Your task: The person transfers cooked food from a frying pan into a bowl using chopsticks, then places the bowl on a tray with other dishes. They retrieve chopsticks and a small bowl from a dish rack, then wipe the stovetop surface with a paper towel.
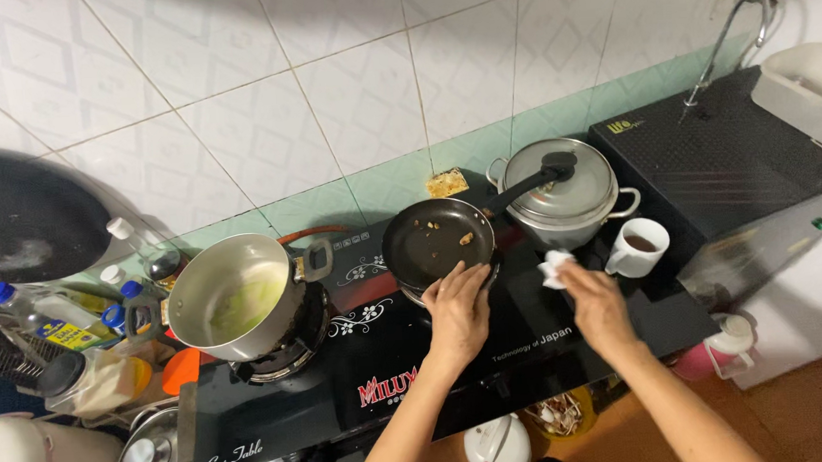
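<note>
My left hand [457,304] rests its fingers on the near rim of a small black frying pan [431,239] that sits on the right burner of a black glass gas stove [381,356]. The pan holds a few food crumbs, and its handle points back right. My right hand [594,301] presses a crumpled white tissue [554,268] onto the stove top, just right of the pan.
A steel pot [234,294] with pale liquid stands on the left burner. A lidded pot [561,193] and a white mug [638,246] are behind the tissue. Oil bottles [55,324] crowd the left. A black drainboard [730,154] with a tap is at right.
</note>
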